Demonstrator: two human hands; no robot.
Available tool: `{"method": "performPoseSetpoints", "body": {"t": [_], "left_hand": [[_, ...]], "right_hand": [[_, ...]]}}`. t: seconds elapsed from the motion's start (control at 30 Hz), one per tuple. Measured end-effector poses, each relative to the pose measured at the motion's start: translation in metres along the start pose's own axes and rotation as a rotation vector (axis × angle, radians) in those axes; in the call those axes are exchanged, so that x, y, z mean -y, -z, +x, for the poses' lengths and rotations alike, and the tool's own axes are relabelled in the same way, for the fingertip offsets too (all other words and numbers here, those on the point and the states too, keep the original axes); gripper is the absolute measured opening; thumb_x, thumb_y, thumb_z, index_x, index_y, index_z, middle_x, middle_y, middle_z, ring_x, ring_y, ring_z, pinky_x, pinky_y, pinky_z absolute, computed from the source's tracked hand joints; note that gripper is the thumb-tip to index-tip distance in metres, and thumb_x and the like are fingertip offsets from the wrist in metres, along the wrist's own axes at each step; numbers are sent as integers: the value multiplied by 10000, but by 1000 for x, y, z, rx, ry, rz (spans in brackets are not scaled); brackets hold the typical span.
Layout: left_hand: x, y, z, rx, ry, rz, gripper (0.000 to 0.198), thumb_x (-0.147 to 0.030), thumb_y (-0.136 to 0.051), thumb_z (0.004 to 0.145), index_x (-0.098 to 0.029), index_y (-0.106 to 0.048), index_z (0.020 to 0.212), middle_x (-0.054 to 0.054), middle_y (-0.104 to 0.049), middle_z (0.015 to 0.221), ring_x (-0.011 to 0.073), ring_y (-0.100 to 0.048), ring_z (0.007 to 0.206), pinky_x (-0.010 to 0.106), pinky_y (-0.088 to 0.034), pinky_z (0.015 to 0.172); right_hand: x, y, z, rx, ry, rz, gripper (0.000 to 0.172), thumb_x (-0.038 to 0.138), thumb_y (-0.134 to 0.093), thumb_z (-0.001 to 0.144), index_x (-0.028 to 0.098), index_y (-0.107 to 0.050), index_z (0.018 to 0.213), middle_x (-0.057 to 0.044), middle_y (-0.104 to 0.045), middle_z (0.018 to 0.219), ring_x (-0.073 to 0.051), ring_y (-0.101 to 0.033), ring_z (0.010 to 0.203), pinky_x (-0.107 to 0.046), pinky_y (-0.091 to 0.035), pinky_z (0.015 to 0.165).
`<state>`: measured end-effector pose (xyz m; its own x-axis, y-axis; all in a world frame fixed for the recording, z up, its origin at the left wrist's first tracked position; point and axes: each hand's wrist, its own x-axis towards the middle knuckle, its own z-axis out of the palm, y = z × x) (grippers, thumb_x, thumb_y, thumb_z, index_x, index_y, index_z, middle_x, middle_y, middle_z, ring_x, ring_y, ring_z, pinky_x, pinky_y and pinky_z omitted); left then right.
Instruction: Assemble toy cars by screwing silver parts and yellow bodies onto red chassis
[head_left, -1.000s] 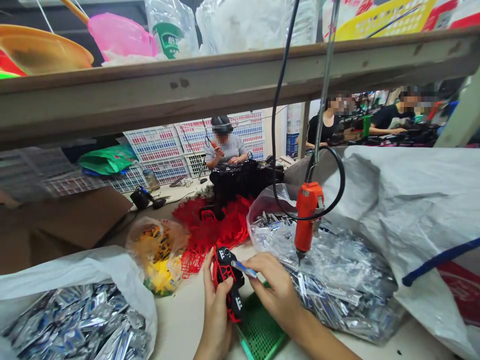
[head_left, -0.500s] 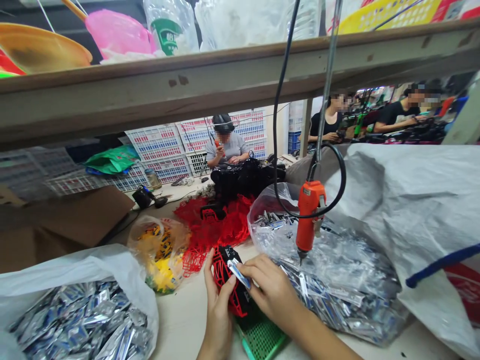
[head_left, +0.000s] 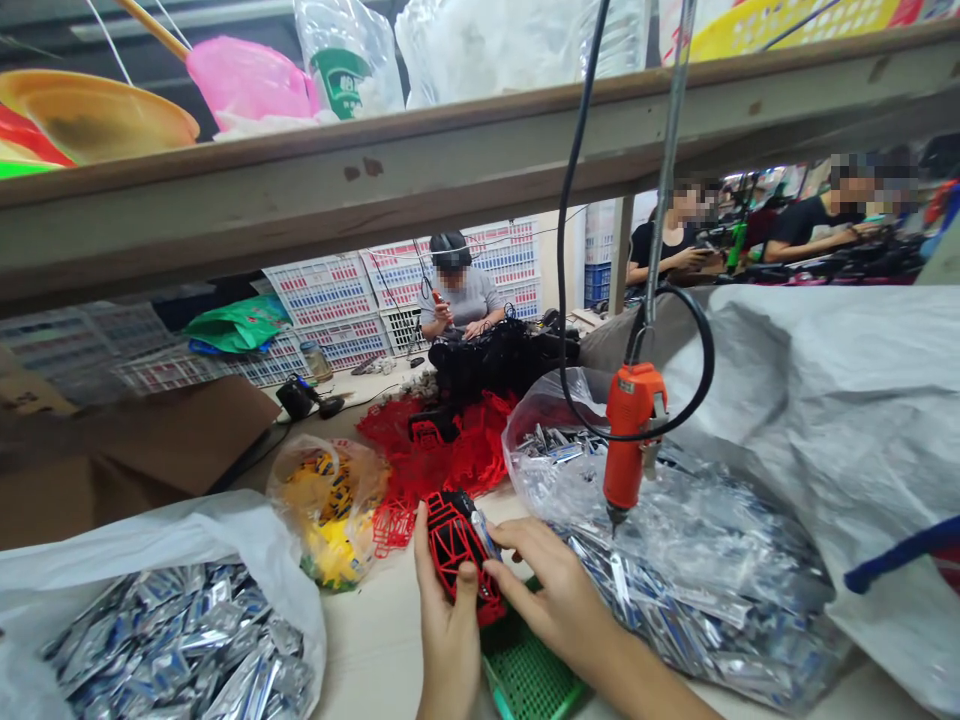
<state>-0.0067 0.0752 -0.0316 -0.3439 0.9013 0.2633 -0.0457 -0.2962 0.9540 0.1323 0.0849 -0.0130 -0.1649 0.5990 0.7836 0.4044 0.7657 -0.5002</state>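
My left hand [head_left: 446,620] grips a red and black toy car body [head_left: 459,550] from the left, thumb across its lower side. My right hand [head_left: 551,590] pinches a small silver and blue foil packet [head_left: 486,535] against the car's right side. Both hands sit over a green grid tray [head_left: 525,675] at the table's near edge. An orange electric screwdriver [head_left: 630,445] hangs on a cable just right of and above my right hand.
Clear bags of foil packets lie at left [head_left: 172,645] and right [head_left: 675,560]. A bag of yellow parts [head_left: 330,505] and a heap of red cage parts [head_left: 442,450] sit behind the hands. A shelf beam [head_left: 450,170] crosses overhead. Other people work at tables beyond.
The toy car has been turned so its red cage side faces up. My right hand brought the foil packet down against the car's side.
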Motion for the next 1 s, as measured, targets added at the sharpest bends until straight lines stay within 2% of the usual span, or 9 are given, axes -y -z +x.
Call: {"method": "performPoseSetpoints", "body": {"t": [0.07,0.17,0.27,0.4,0.6,0.77,0.87,1.0], "left_hand": [[0,1,-1,20,21,7,891,-677,-588,904,-323,-213,1631,102,-278,1713,295,-295,1566,439,-224,1283],[-2,1,-1,32,29,14,905,-661,-635,884,-311,-239,1618,122,-329,1685,311,-341,1545,442,-261,1269],[-5,-3,-4,-3,37,-4,865,-648,-647,885,-311,-285,1595,125,-377,1657,308,-399,1514,425,-311,1247],[-12,-8,-9,-47,19,-6,848,-638,-659,885,-304,-309,1581,114,-323,1690,287,-429,1496,363,-349,1222],[-18,-8,-9,-84,49,-42,912,-635,-684,868,-305,-247,1598,143,-415,1625,296,-539,1403,361,-445,1142],[-16,-10,-14,-66,56,-31,945,-674,-685,843,-287,-247,1585,162,-407,1606,317,-496,1435,399,-398,1182],[-15,-11,-18,-93,42,-1,959,-688,-671,843,-272,-224,1583,181,-362,1622,331,-462,1457,419,-389,1190],[-20,-5,-14,-103,-6,19,1079,-665,-778,760,-283,-192,1583,185,-299,1654,337,-523,1396,409,-452,1137]], "right_hand": [[1,-2,1,-39,-8,17,181,234,-578,1004,188,-683,1144,-100,-767,993,-212,-731,903,-323,-621,775],[4,-1,3,-94,-45,21,180,171,-593,970,180,-701,1115,-93,-785,962,-190,-748,832,-286,-629,731],[8,2,5,-134,-78,19,212,135,-605,948,195,-718,1117,-87,-804,996,-196,-774,871,-292,-639,791],[11,4,4,-107,-20,-20,189,151,-623,947,201,-718,1102,-80,-807,963,-204,-777,851,-299,-635,764],[13,1,3,-106,69,-97,155,134,-618,956,195,-688,1080,-78,-796,952,-205,-760,850,-315,-619,758],[14,-3,0,-128,35,-79,87,157,-618,983,201,-686,1014,-64,-774,911,-201,-727,837,-318,-591,746],[18,-5,-2,-102,0,-67,107,154,-592,989,195,-690,1004,-74,-752,927,-207,-703,866,-326,-583,757],[24,-1,1,-3,-8,-4,248,145,-538,984,191,-700,1165,-104,-715,1048,-223,-672,980,-353,-585,827]]}}
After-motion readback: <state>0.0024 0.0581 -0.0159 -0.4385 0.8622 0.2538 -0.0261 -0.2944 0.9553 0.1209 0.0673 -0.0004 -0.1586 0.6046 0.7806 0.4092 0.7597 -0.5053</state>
